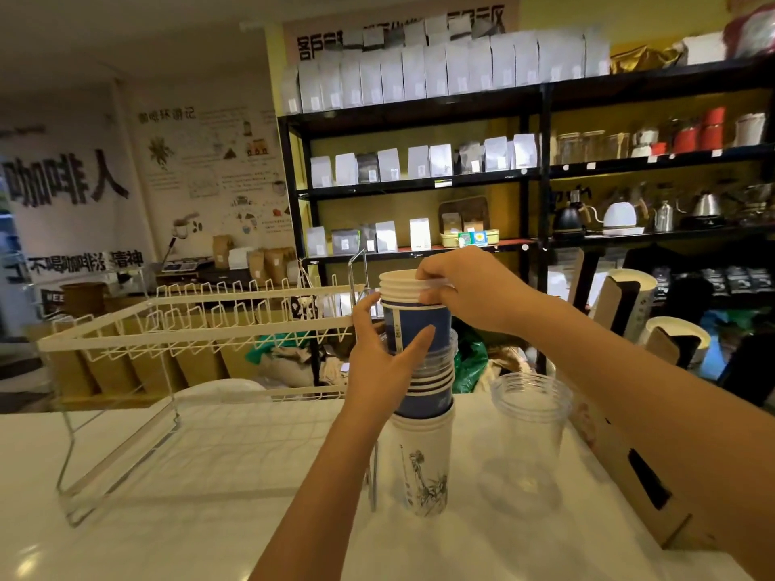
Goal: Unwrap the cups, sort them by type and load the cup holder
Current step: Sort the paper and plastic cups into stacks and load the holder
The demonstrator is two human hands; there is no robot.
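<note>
I'm mid-sort: my left hand wraps the blue cups in the mixed stack on the counter, right hand fingers pinching the top white rims, ready to lift straight up.

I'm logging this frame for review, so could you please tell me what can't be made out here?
Head view only:
- Count of cups in the mixed stack: the left hand and right hand cover part of it.
- Count of clear cups: rims blur together.
- Cardboard holder: its inside faces away.
- White wire rack: its right end is behind the hands.
</note>
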